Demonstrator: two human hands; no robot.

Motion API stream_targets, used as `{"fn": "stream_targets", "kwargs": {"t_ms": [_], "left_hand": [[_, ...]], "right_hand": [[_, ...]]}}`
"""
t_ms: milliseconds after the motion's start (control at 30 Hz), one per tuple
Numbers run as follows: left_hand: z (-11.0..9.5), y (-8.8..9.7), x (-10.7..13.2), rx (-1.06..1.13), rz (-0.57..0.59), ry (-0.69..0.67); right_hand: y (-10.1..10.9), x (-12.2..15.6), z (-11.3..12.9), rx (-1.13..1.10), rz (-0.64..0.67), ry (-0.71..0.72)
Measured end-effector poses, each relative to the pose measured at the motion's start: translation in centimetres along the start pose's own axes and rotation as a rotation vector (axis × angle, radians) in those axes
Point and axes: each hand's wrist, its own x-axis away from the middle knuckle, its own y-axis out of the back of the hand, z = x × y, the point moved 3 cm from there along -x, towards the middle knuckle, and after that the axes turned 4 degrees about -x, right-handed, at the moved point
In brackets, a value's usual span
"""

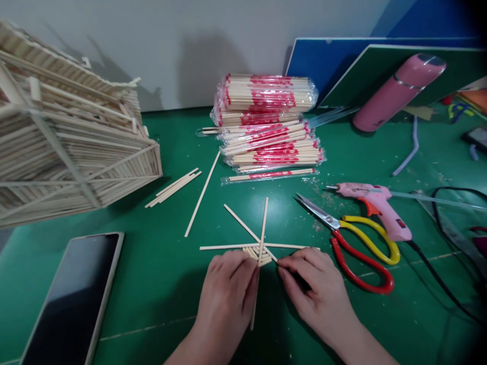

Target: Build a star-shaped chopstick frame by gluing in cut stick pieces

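Several thin wooden chopsticks lie crossed between my hands, with one long chopstick (232, 247) running sideways and a near-upright chopstick (264, 218) crossing it. Beneath the crossing sits a small cluster of short cut stick pieces (262, 257). My left hand (230, 286) is closed, its fingertips pressing the near-upright chopstick and the left side of the cluster; its grip is partly hidden. At the lower right end of a diagonal chopstick (241, 223), my right hand (315, 281) pinches with thumb and forefinger.
Scissors (338, 225) and a pink glue gun (380, 203) lie on the right. Wrapped chopstick packs (266, 96) are stacked behind, near a pink flask (399, 94). Left are a stick-built model (72, 142), a phone (76, 299) and loose sticks (175, 187) on the green table (152, 284).
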Motion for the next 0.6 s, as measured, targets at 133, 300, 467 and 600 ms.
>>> {"fn": "stream_targets", "kwargs": {"t_ms": [133, 300, 467, 600], "left_hand": [[0.5, 1.1, -0.2, 0.066, -0.011, 0.092], [-0.1, 3.0, -1.0, 0.357, 0.069, 0.252], [-0.9, 2.3, -1.0, 0.825, 0.107, 0.529], [-2.3, 0.6, -0.7, 1.178, 0.156, 0.725]], "right_hand": [[0.1, 0.1, 0.4, -0.039, -0.032, 0.007], [1.9, 0.3, 0.2, -0.101, -0.182, 0.007], [6.4, 1.0, -3.2, 0.081, -0.483, -0.135], [7.8, 1.7, -3.8, -0.033, -0.525, -0.273]]}}
